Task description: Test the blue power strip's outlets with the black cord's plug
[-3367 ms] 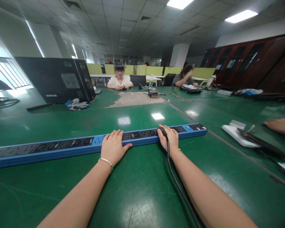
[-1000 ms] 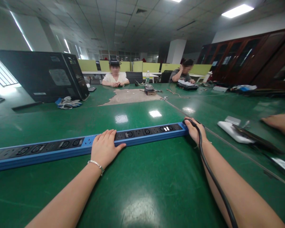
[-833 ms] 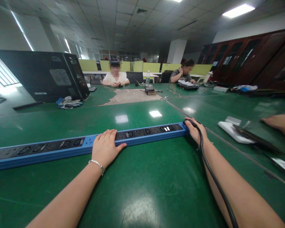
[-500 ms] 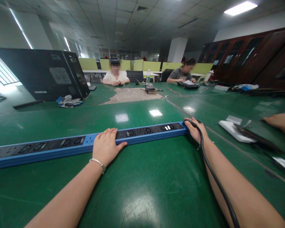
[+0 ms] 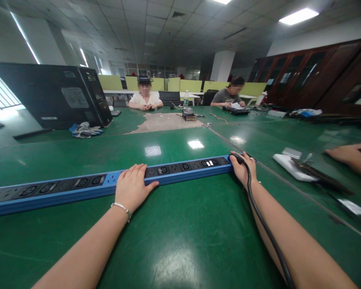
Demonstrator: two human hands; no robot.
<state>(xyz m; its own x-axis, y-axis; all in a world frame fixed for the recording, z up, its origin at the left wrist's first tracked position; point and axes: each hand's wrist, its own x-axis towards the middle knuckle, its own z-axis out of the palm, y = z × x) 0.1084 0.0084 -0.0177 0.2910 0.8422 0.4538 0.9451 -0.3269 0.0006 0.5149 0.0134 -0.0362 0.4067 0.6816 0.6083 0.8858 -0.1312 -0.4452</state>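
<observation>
A long blue power strip (image 5: 180, 175) with black sockets lies across the green table, from the left edge to right of centre. My left hand (image 5: 132, 185) rests over its middle, fingers on the far side and thumb along the near side, gripping it. At the strip's right end my right hand (image 5: 243, 168) is closed round the end, where a black cable (image 5: 260, 216) comes out. The cable runs back over my right forearm towards the bottom edge. Part of the right fingers is hidden behind the strip's end and the cable.
A black computer case (image 5: 63, 96) and gloves (image 5: 86, 130) are at the left. On the right are a white device (image 5: 293, 167) and another person's hands (image 5: 349, 154). Two people sit across the table (image 5: 168, 142), near a bottle (image 5: 186, 99).
The whole view has shifted slightly. Both my hands keep their places on the strip, and the right fingers show a little more spread over its end.
</observation>
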